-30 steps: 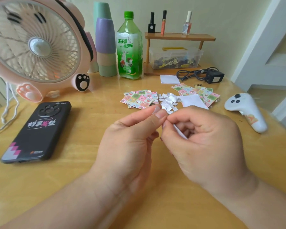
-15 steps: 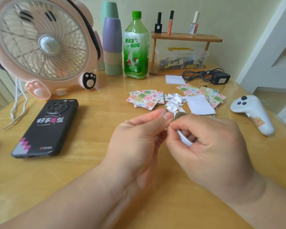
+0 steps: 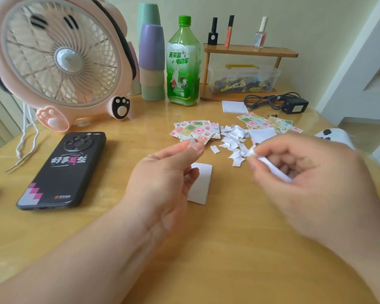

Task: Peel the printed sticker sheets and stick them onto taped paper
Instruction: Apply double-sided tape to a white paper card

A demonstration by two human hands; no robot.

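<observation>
- Your left hand point(image 3: 162, 181) and right hand point(image 3: 305, 172) have pulled apart, uncovering a small white paper card point(image 3: 203, 185) on the yellow wooden table point(image 3: 228, 249).
- Left pinches a tiny pale bit point(image 3: 193, 143); right pinches a thin white paper strip point(image 3: 272, 170).
- Peeling looks done; next, press it onto the card.
- Just behind lie torn white scraps point(image 3: 233, 137); room is nearer you.

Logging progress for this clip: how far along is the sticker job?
Done: white scraps heaped suggest several peels. In hand: left hand pinches a small piece, right hand holds a white strip. Remaining: two piles of printed sheets lie on the table; the white paper looks blank.
</observation>
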